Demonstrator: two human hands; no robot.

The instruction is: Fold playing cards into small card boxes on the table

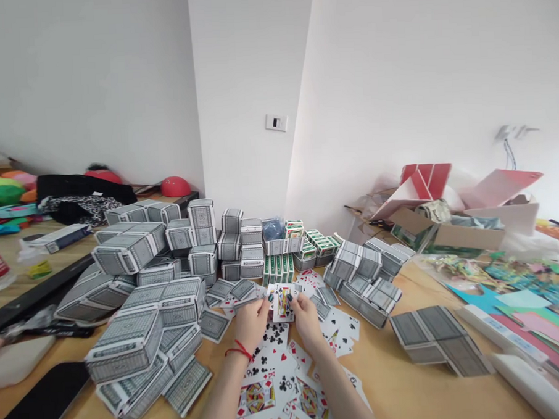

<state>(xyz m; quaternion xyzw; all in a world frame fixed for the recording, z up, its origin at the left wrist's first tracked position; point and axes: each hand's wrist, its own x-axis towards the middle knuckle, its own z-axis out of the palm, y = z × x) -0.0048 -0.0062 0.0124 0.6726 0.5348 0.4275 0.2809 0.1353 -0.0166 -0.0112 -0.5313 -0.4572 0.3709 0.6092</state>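
left forearm (pixel 229 381) bare, slanting inward | right forearm (pixel 339 377) bare, slanting inward | left hand (pixel 252 323) pinching, thumb (pixel 266 307) uppermost | right hand (pixel 307 319) pinching likewise | hands level, near each other, not touching | thumbnails (pixel 270 298) dark-painted

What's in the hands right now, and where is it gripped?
A face card, picture side toward the camera. The left hand pinches its left edge, the right hand its right. Whether it's a single card, I can't tell.
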